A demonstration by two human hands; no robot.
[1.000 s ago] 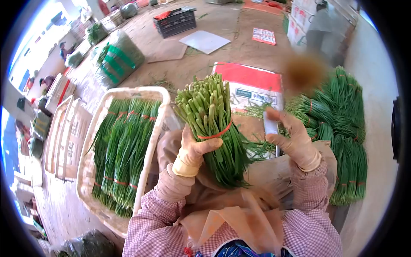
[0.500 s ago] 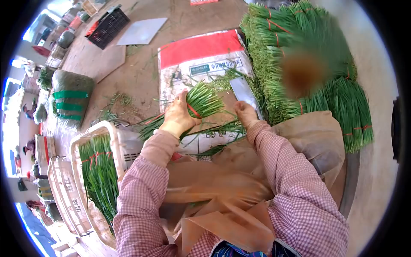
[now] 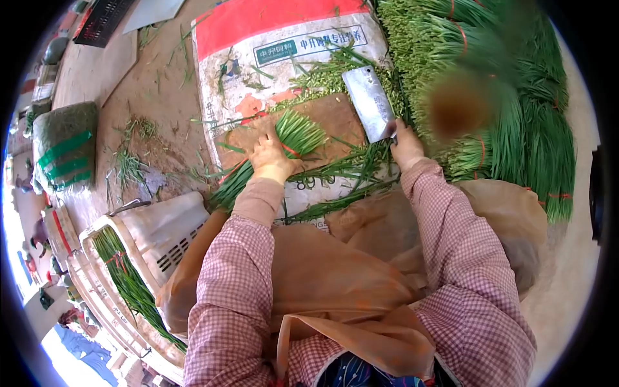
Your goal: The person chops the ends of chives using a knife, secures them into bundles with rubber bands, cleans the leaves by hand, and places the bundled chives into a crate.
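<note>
My left hand [image 3: 271,160] is closed around a bunch of green chives [image 3: 302,133], tied with red bands. The bunch lies on a brown chopping board [image 3: 340,116], its pale cut ends pointing right. In my right hand [image 3: 407,148] is the handle of a cleaver [image 3: 366,98]. Its broad grey blade is raised at the board's right end, apart from the bunch. Chopped stem bits [image 3: 319,84] are strewn behind the board, and loose green leaves [image 3: 348,169] trail along its front edge.
Under the board lies a white and red printed sack [image 3: 216,74]. Banded chives are stacked in a large pile [image 3: 425,51] at right. A white crate [image 3: 145,242] with chives stands at lower left, and a green-taped bag [image 3: 64,145] farther left. A blurred brown spot covers part of the pile.
My view has tipped down and closer to the board. The chive bunch has gone from held up to resting on the board. My right hand and the cleaver have shifted right of it.
</note>
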